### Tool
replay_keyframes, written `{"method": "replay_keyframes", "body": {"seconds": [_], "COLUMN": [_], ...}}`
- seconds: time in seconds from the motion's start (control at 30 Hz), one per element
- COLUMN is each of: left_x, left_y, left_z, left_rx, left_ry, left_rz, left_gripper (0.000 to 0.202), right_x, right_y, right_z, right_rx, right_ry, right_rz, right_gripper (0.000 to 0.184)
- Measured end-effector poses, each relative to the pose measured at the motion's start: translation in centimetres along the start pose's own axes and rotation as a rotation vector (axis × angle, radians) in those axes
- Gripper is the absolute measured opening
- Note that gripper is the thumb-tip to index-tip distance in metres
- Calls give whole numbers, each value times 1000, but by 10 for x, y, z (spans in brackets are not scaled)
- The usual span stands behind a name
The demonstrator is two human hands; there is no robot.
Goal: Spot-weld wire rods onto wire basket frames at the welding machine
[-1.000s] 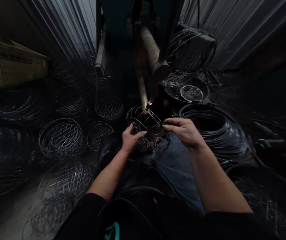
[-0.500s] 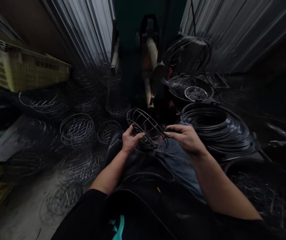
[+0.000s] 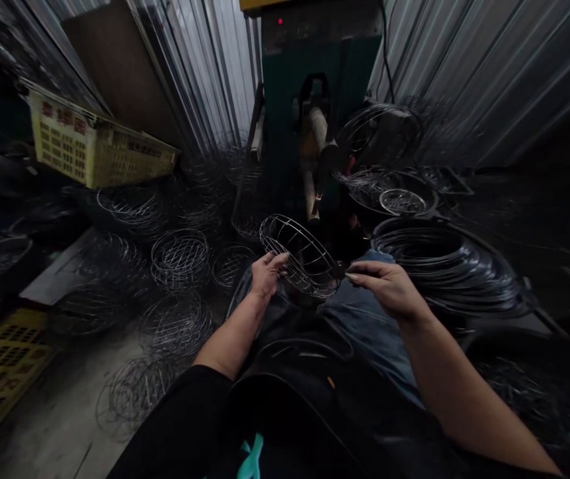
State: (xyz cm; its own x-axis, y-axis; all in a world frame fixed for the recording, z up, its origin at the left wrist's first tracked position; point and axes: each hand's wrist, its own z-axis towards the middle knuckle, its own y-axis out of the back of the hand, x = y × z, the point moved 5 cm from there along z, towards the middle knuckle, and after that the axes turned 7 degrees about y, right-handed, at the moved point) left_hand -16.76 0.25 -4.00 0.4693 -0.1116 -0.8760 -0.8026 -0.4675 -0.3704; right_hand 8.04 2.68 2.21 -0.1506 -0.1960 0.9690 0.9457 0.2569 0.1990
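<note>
A round, shallow wire basket (image 3: 309, 241) is held tilted above my lap. My left hand (image 3: 267, 274) grips its left side, the thumb and fingers closed on the wires. At the basket's right end, my right hand (image 3: 387, 285) pinches a small dark piece (image 3: 338, 269) between thumb and fingertips. What that piece is, and whether it touches the basket's rim, I cannot make out in the dim light. Just beyond the basket stands a machine (image 3: 285, 60) with a pale horizontal arm (image 3: 318, 126) and a lower electrode-like bar (image 3: 311, 193).
Stacked wire baskets (image 3: 179, 258) crowd the floor at left, near yellow crates (image 3: 65, 136). On the right lie a large coil of wire (image 3: 444, 266) and a pan (image 3: 431, 199) with a small round dish of metal bits (image 3: 403, 201). Loose metal pieces (image 3: 529, 386) fill a dark container at lower right.
My view has swung left and up, showing more of the machine and crates. My right hand has drawn slightly away from the basket's rim; the left keeps its hold.
</note>
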Motion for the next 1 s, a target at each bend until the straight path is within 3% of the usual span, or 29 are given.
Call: {"method": "replay_keyframes", "body": {"seconds": [0.33,0.53,0.67,0.8,1.0], "left_x": [-8,-19,-16,-10,-7], "left_y": [12,39,58,76,86], "left_z": [2,5,4,5,5], "left_rx": [4,19,85,67,34], "left_ry": [38,123,233,237,287], "left_rz": [-157,-322,-476,-527,-558], "left_gripper": [39,36,36,39,43], "right_x": [3,-13,-30,-45,-63], "right_y": [-22,-21,-19,-19,-20], "right_z": [-2,-6,-13,-17,-17], "right_rx": [81,44,17,24,29], "right_ry": [14,-57,-153,-223,-261], "right_rz": [-8,-37,-13,-11,-14], "right_gripper": [44,44,42,39,42]}}
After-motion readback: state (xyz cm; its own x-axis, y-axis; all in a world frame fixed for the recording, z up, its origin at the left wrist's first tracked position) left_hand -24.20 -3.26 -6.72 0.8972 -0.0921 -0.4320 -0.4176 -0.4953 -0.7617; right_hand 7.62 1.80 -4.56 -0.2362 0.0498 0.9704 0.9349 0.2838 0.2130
